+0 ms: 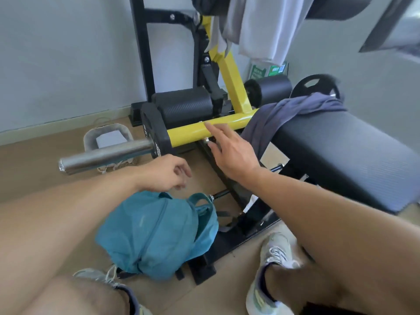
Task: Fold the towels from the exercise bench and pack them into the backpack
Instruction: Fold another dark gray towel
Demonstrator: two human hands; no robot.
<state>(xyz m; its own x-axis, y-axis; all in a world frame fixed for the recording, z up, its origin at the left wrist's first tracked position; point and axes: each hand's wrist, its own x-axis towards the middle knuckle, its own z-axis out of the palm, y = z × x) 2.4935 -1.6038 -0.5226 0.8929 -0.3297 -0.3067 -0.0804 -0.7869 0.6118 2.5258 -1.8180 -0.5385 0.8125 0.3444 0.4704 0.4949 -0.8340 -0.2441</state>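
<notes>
Here, in the head view, the right hand (231,151) reaches forward with the arm extended from the lower right. Its fingers are straight and spread apart, holding nothing; the fingertips lie over the yellow bar (204,130), just beside the blue towel (284,114).

The left hand (168,171) hangs above the backpack (154,233), forearm running in from the lower left. Its fingers are loosely curled downward and empty.

The blue towel is draped over the near end of the bench pad (341,151), one edge falling toward the floor. A grey towel (261,26) hangs from the upper pad (336,7) at the top of the frame.

The backpack lies on the floor against the black base frame (241,237), between the two shoes (272,264). Its zipper appears closed.
</notes>
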